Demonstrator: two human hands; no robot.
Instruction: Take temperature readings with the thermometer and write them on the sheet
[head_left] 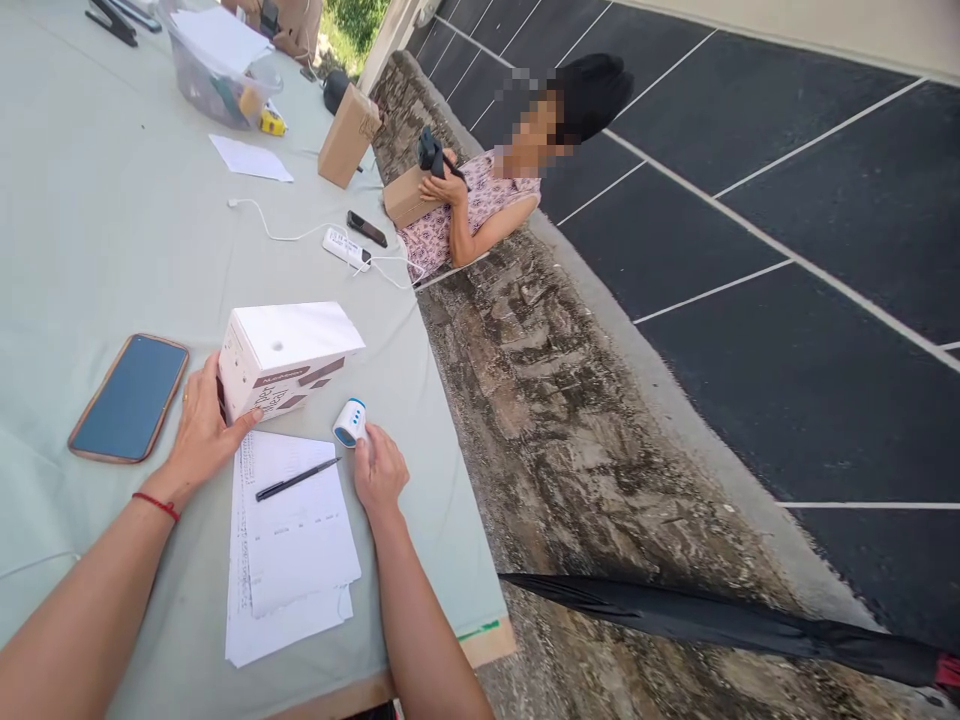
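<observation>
Both forearms come in from the bottom edge, hands apart on the table (90,230). Left hand (201,425), red string at the wrist, lies flat with fingers spread against the near left side of a white box (289,360); not gripping, just pressed to it. Box stands on the cloth, top face tilted, small hole in the top, dark print on the front. Right hand (379,470) pinches a small white gadget (349,422) with a blue ring at its tip, fingertips closed on its lower end. Gadget sits just right of the box's near corner, at the top right corner of the papers; can't tell if it touches the table.

Papers (289,545) lie in a loose stack between the two hands, black pen (296,480) lying across the top sheet. Phone (129,398) in a brown case lies face up, left of the left hand, close but apart.

Farther up the table: white cable (281,232), white charger block (346,248), second dark phone (367,229), brown cardboard box (348,136), single sheet (250,159), clear plastic tub (217,70) with paper in it.

Another person (480,200) sits at the far table edge, one hand on a dark device atop a small cardboard box. Folded black umbrella (720,620) lies on the ground at lower right.
</observation>
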